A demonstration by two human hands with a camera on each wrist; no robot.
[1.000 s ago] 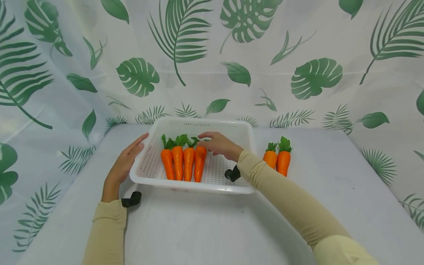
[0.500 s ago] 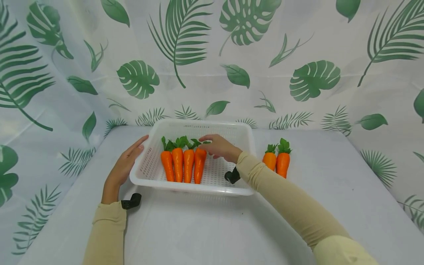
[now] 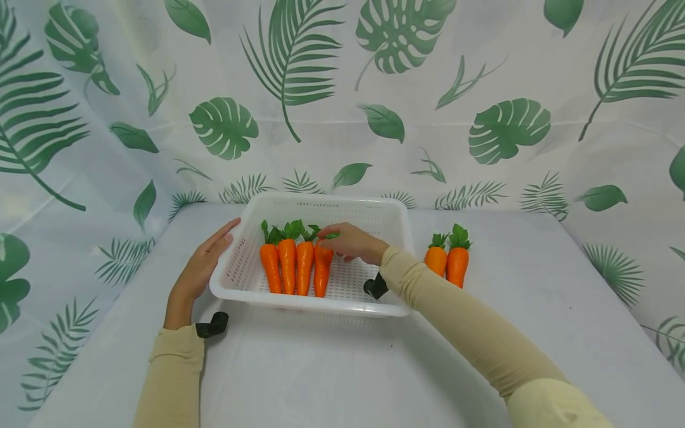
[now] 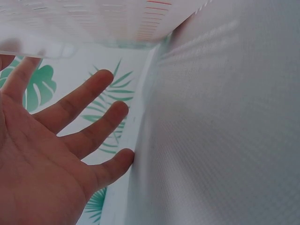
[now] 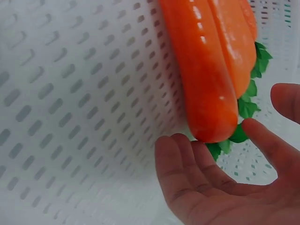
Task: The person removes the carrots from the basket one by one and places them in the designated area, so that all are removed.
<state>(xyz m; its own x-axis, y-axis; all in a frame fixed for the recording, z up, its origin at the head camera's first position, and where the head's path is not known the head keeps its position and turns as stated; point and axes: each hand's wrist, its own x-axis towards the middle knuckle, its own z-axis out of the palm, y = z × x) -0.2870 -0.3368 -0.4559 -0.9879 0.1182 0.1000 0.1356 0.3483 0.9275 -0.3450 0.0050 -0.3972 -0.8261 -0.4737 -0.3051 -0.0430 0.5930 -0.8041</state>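
White basket (image 3: 310, 302), four carrots (image 3: 288, 267) — right hand (image 3: 355, 242) loose at rightmost carrot (image 3: 322, 274), left hand (image 3: 199, 268) spread — sleeve (image 3: 460, 315) partly hides two carrots (image 3: 457, 265) outside.

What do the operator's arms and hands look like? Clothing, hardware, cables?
Left hand and right hand: no gloves. Long tan sleeves down to the wrists; paler yellow fabric higher up the right arm. Small black camera at each wrist. No cables visible.

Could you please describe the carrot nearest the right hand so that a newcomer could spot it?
On the table is a white basket. Inside, four carrots lie side by side; look for the rightmost carrot. Unlike its neighbours, it has the right hand at its leafy end.
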